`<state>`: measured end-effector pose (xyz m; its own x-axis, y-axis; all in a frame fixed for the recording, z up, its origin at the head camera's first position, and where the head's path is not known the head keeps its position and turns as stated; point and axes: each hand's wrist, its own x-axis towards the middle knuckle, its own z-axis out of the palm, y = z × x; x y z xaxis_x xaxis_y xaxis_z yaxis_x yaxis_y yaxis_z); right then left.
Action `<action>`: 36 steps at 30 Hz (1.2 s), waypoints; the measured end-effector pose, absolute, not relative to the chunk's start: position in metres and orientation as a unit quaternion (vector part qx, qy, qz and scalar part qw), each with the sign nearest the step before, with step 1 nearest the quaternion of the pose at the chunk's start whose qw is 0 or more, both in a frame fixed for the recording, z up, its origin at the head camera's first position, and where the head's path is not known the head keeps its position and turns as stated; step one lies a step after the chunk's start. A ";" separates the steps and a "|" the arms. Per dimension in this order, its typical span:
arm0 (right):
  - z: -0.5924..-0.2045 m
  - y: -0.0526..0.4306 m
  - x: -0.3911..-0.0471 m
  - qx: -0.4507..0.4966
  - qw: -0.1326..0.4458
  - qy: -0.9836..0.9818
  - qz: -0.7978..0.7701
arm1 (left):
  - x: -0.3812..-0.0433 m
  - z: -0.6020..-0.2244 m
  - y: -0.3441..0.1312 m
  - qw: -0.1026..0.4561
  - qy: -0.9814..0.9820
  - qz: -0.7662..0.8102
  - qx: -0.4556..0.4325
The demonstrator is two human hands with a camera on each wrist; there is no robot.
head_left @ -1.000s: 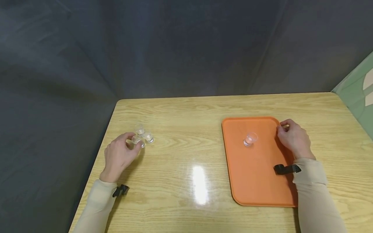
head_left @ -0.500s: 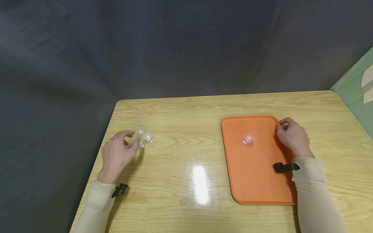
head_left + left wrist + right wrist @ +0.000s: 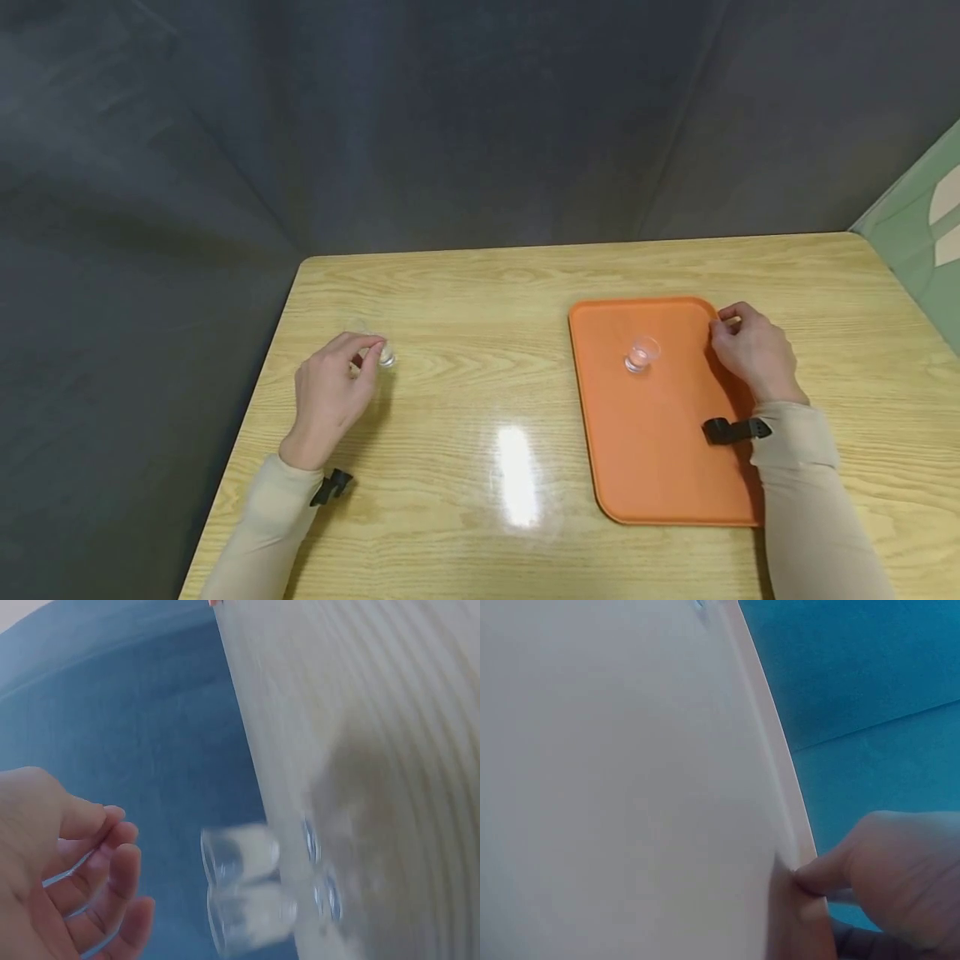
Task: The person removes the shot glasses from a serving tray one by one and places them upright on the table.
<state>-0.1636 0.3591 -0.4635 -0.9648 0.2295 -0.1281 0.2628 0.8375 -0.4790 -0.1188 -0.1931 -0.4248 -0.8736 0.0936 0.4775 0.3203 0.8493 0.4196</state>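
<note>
In the head view my left hand [image 3: 333, 387] is over a small clear glass [image 3: 386, 358] at the table's left side, with thumb and index fingertips together. The faint rim of a second glass [image 3: 358, 325] shows behind the fingers. The left wrist view shows two upright clear glasses [image 3: 240, 855], apart from the curled left hand [image 3: 75, 877]; nothing shows between its fingertips. On the right, my right hand [image 3: 757, 354] pinches the far right edge of an orange tray [image 3: 660, 450], its thumb [image 3: 821, 874] on the rim. Another clear glass [image 3: 637, 358] stands on the tray.
The wood-grain table [image 3: 450, 333] spans the space between the glasses and the tray, with a bright reflection near its front. A dark curtain [image 3: 480, 125] hangs behind and along the left edge. A green patterned cloth [image 3: 918, 225] is at the right.
The left hand, earlier spread around the nearest glass, has moved right, and its fingertips have come together. That glass is now hidden in the head view. The right hand stays on the tray.
</note>
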 end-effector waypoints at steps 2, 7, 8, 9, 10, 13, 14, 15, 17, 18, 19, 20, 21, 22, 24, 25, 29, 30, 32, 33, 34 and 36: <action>-0.463 0.359 -0.163 0.129 0.032 0.958 -0.254 | -0.119 -0.426 -0.185 0.223 -0.932 -0.254 -0.127; -0.464 0.360 -0.163 0.128 0.035 0.958 -0.253 | -0.121 -0.428 -0.165 0.221 -0.927 -0.256 -0.160; -0.464 0.360 -0.163 0.128 0.037 0.959 -0.252 | -0.122 -0.428 -0.161 0.221 -0.926 -0.258 -0.166; -0.464 0.360 -0.163 0.128 0.039 0.959 -0.251 | -0.122 -0.427 -0.157 0.219 -0.925 -0.261 -0.171; -0.464 0.361 -0.163 0.128 0.039 0.959 -0.251 | -0.123 -0.427 -0.153 0.216 -0.923 -0.264 -0.177; -0.464 0.361 -0.162 0.128 0.039 0.959 -0.250 | -0.125 -0.426 -0.140 0.203 -0.921 -0.271 -0.193; -0.465 0.361 -0.162 0.128 0.038 0.959 -0.250 | -0.125 -0.425 -0.136 0.197 -0.921 -0.272 -0.197; -0.465 0.361 -0.162 0.128 0.037 0.959 -0.250 | -0.126 -0.425 -0.132 0.189 -0.922 -0.272 -0.201; -0.465 0.361 -0.162 0.128 0.035 0.959 -0.250 | -0.128 -0.424 -0.125 0.173 -0.926 -0.265 -0.206; -0.465 0.361 -0.162 0.128 0.034 0.959 -0.250 | -0.128 -0.424 -0.121 0.164 -0.928 -0.264 -0.207; -0.465 0.361 -0.162 0.128 0.034 0.959 -0.250 | -0.129 -0.424 -0.118 0.154 -0.929 -0.263 -0.208; -0.466 0.361 -0.162 0.128 0.033 0.959 -0.249 | -0.130 -0.424 -0.114 0.145 -0.932 -0.260 -0.209; -0.466 0.361 -0.162 0.129 0.032 0.959 -0.250 | -0.130 -0.424 -0.110 0.135 -0.933 -0.258 -0.210; -0.466 0.361 -0.162 0.129 0.031 0.959 -0.250 | -0.131 -0.424 -0.107 0.127 -0.935 -0.255 -0.211; -0.465 0.360 -0.162 0.130 0.031 0.959 -0.249 | -0.133 -0.424 -0.099 0.112 -0.937 -0.254 -0.212; -0.465 0.360 -0.162 0.130 0.032 0.959 -0.250 | -0.133 -0.424 -0.096 0.106 -0.938 -0.252 -0.213; -0.464 0.359 -0.162 0.133 0.036 0.958 -0.251 | -0.136 -0.423 -0.081 0.090 -0.938 -0.251 -0.220; -0.464 0.359 -0.162 0.133 0.036 0.958 -0.252 | -0.137 -0.423 -0.078 0.087 -0.938 -0.250 -0.222; -0.463 0.359 -0.162 0.132 0.037 0.957 -0.254 | -0.138 -0.424 -0.070 0.079 -0.938 -0.250 -0.226; -0.463 0.359 -0.163 0.131 0.037 0.957 -0.255 | -0.139 -0.424 -0.067 0.076 -0.938 -0.249 -0.228; -0.463 0.358 -0.163 0.130 0.036 0.958 -0.255 | -0.140 -0.424 -0.064 0.071 -0.939 -0.248 -0.230; -0.463 0.358 -0.163 0.128 0.035 0.958 -0.256 | -0.141 -0.424 -0.057 0.060 -0.939 -0.248 -0.232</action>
<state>-0.1631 0.3579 -0.4628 -0.9650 0.2268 -0.1314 0.2621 0.8365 -0.4813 -0.1407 -0.0568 -0.4238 -0.8854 0.4054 0.2274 0.4648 0.7697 0.4376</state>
